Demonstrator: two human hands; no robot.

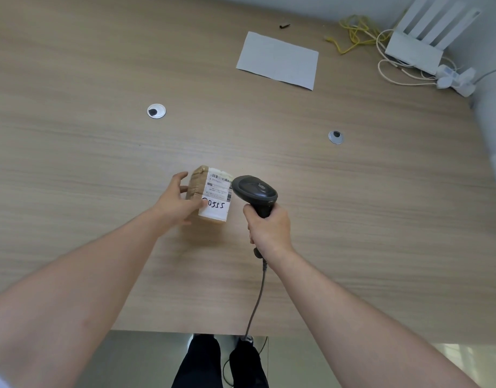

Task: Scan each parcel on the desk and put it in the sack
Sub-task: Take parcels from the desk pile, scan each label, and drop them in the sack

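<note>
A small brown parcel [213, 191] with a white label, a barcode and handwritten digits lies on the wooden desk [101, 163], near its middle. My left hand [175, 201] holds the parcel from its left side, thumb on the label and fingers curled around the far edge. My right hand [269, 228] grips the handle of a black barcode scanner [255, 190]. The scanner's head sits just right of the parcel's label and points at it. Its grey cable hangs down past the desk's front edge. No sack is in view.
A white sheet of paper [279, 61] lies at the back of the desk. Two round cable grommets [156, 111] [335, 137] sit in the desktop. A white router [426, 35], yellow and white cables and a power strip [457, 79] crowd the back right corner.
</note>
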